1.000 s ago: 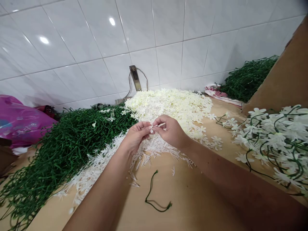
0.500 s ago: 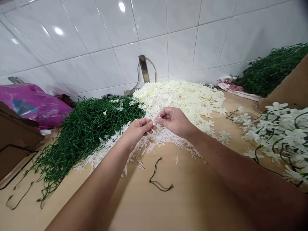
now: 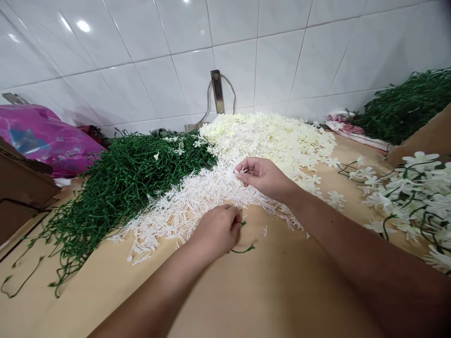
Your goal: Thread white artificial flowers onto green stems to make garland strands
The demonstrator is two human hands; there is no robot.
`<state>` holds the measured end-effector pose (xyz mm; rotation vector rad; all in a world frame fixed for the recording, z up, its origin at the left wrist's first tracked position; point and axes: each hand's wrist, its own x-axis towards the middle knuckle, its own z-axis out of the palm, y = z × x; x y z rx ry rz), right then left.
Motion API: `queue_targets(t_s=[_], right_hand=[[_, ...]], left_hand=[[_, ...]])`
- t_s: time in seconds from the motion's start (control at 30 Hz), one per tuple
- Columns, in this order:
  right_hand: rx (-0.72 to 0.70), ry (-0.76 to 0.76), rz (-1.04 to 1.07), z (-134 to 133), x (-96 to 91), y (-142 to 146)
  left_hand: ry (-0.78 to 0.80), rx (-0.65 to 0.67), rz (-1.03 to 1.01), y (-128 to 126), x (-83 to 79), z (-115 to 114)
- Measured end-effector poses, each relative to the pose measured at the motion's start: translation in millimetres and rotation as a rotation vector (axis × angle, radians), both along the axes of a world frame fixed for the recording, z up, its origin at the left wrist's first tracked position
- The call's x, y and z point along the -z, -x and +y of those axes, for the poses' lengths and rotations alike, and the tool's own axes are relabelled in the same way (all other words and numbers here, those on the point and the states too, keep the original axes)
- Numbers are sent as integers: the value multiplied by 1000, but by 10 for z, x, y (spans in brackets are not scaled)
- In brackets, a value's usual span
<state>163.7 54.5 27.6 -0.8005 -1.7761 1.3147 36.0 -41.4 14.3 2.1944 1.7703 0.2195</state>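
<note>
My left hand [image 3: 220,230] is down on the table, its fingers closed around a green artificial flower stem [image 3: 244,250]; the stem's two tips stick out past the hand and its middle is hidden. Higher up, my right hand [image 3: 264,176] pinches a small white artificial flower piece [image 3: 243,171], mostly covered by the fingertips. Beneath and left of the right hand spreads a heap of thin white stamens [image 3: 197,192]. Behind it rises a pile of cream-white petals [image 3: 271,136]. A large heap of green stems [image 3: 141,169] lies to the left.
Finished white flowers on green stems [image 3: 419,192] lie at the right. More green stems [image 3: 405,108] are heaped behind a cardboard piece [image 3: 423,134] and a pink-white cloth [image 3: 359,131]. A pink plastic bag [image 3: 59,141] and cardboard box [image 3: 24,183] stand left. A tiled wall [image 3: 236,65] closes the back.
My left hand has left the right hand and moved down toward me onto the lone green stem. My right hand stays raised with the white piece. The view has shifted slightly.
</note>
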Motion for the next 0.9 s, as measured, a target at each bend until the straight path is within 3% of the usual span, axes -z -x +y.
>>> queue_targets(t_s=[0.37, 0.47, 0.6, 0.7, 0.77, 0.9], right_hand=[[-21, 121, 61, 5, 34, -6], [-48, 157, 104, -53, 50, 17], [-65, 290, 141, -200, 116, 54], [-44, 365, 171, -327, 181, 50], [-23, 393, 187, -394, 220, 36], [0, 462, 190, -458, 275, 17]], left_hand=[[-115, 52, -173, -42, 199, -34], [-65, -79, -425, 8, 196, -1], [92, -280, -944, 122, 194, 71], [175, -353, -1242, 166, 207, 100], [232, -375, -1312, 174, 210, 98], [324, -383, -1269, 180, 187, 69]])
